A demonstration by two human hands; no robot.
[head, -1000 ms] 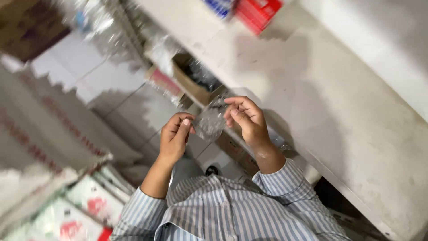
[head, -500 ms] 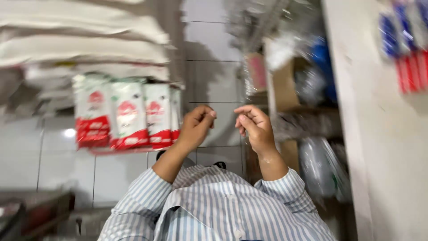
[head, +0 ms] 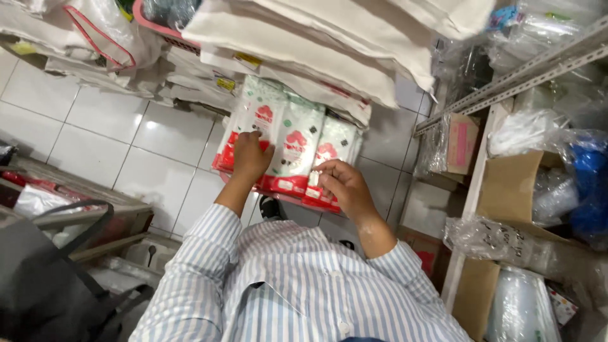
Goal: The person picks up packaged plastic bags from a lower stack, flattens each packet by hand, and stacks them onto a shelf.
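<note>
My left hand (head: 249, 157) is curled into a fist with its back to the camera, and nothing shows in it. My right hand (head: 345, 188) is a hand's width to its right, fingers bent and fingertips drawn together; its palm is hidden, so I cannot see whether it pinches anything. Both hands hover over a row of red, white and green flat packages (head: 297, 149) standing on the white tiled floor (head: 114, 133). My sleeves and shirt are blue-and-white striped.
White sacks (head: 316, 38) are stacked above the packages. A metal shelf rack (head: 506, 76) on the right holds a cardboard box (head: 513, 183), a blue bag (head: 589, 183) and clear plastic bundles (head: 500, 244). A black bag (head: 44, 285) hangs at lower left.
The view has swung from the counter to the floor and the sacks. The clear plastic bag held between both hands one second ago is no longer visible, and the hands have moved apart.
</note>
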